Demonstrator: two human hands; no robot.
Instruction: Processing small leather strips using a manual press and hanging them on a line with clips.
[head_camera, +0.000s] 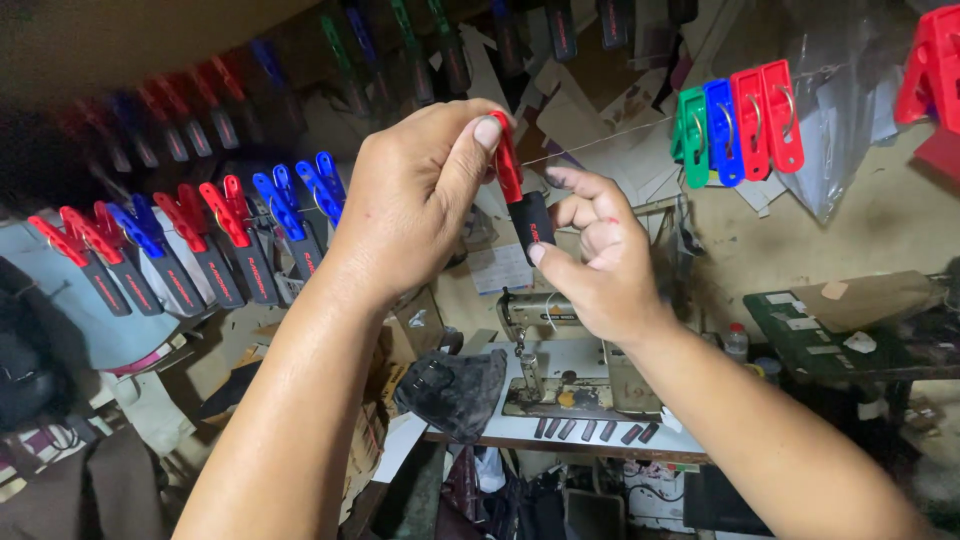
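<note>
Overhead, left hand (420, 195) pinched a red clothespin (508, 160) on the wire (600, 140); right hand (590, 260) gripped its black strip (532, 228).

Dim, warm indoor light falls from above onto the raised left hand (420, 200) and right hand (595, 265), leaving the top-left corner in deep shadow and the far row of clips (190, 130) blurred, while wide-angle distortion bends the edges and the bench (600, 440) below stays fairly sharp.
</note>
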